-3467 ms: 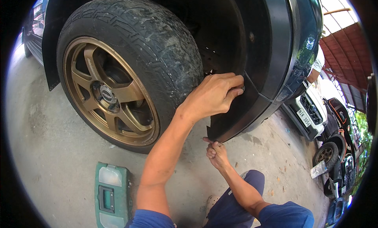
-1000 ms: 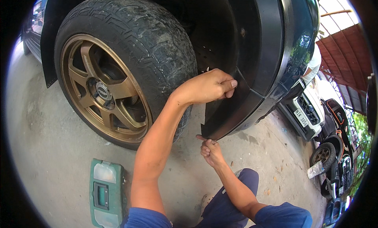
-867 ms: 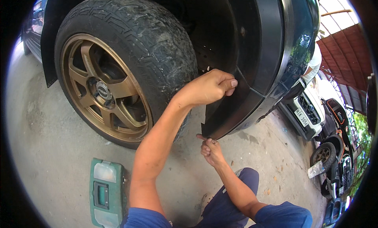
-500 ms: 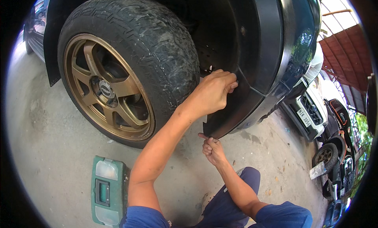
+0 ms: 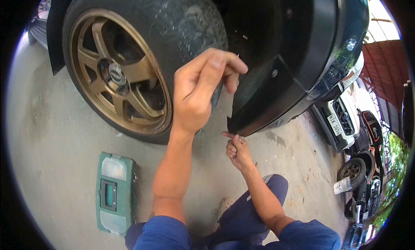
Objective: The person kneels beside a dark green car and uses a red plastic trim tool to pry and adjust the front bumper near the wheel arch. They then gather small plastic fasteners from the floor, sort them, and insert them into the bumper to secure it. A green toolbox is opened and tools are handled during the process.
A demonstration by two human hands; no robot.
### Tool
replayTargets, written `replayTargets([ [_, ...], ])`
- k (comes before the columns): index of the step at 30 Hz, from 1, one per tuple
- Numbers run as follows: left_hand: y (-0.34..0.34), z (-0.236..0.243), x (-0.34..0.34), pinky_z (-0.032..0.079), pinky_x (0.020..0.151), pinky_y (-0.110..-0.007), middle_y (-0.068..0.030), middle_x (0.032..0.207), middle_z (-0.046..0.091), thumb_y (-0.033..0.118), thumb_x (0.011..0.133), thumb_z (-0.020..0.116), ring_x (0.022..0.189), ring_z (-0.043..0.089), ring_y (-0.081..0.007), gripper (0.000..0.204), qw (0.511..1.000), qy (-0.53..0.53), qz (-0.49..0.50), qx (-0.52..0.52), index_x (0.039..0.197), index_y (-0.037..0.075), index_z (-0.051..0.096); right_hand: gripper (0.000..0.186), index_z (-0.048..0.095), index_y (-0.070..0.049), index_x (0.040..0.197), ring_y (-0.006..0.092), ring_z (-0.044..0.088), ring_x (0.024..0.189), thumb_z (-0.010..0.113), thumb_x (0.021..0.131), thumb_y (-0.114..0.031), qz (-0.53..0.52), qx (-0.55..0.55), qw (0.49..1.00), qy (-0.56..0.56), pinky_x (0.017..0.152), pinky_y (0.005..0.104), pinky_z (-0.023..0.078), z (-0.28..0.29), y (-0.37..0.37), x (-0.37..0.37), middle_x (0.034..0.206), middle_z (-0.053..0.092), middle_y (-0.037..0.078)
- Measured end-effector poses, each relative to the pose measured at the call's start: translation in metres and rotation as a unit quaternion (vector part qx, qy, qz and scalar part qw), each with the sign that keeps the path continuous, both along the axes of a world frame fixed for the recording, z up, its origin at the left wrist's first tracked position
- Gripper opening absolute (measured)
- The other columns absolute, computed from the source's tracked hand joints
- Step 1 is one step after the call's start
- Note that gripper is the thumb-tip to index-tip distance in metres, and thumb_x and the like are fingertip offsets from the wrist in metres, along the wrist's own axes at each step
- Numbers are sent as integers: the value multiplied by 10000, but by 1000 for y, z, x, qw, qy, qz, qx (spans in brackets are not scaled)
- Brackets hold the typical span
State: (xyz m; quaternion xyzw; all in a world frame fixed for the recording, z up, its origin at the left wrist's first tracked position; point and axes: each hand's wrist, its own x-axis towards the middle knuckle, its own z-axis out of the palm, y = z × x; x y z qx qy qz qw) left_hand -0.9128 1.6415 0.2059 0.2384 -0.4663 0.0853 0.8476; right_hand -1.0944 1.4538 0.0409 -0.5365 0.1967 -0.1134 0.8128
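the left hand [image 5: 196,92] is raised in front of the tyre [image 5: 181,29], its fingers [image 5: 225,68] curled narrow with the tips pinched together; whether something small sits between them cannot be told. the right hand [image 5: 235,148] sits lower, closed in a loose fist with thumb and forefinger touching the bottom corner of the black wheel-arch liner [image 5: 259,98]. that liner hangs as a curved panel just beside the tyre, its lower edge close above the ground, and only a narrow gap lies between tyre tread and liner, where both hands work. a small fastener [image 5: 274,73] shows on the liner's face, above and to the right of the right hand.

the bronze spoked wheel [image 5: 116,75] fills the upper left. the dark car body [image 5: 341,42] curves over the arch and closes off the right side. on the concrete floor [image 5: 47,146] to the left of the person's forearm lies a green case [image 5: 114,191], well apart from the wheel. parked vehicles [image 5: 346,120] and a loose tyre [image 5: 352,172] stand further off to the right, under a red roof [image 5: 384,77].
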Motion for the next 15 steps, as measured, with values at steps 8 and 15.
replayTargets([
  [8,21,-83,-33,548,730,-304,-118,943,776,124,971,644,805,718,-180,188,867,-53,-152,471,1063,3,756,450,602,-11,1189,85,473,620,546,1069,-441,-43,268,958,90,508,222,357,5,27,-28,728,516,-14],
  [15,16,-104,-30,597,833,-354,-141,1015,787,43,911,628,991,766,-252,256,820,-112,-85,555,1138,35,746,510,436,54,1457,353,617,1244,437,1110,-320,-14,346,938,-17,1094,453,530,31,50,-30,1376,590,225],
])
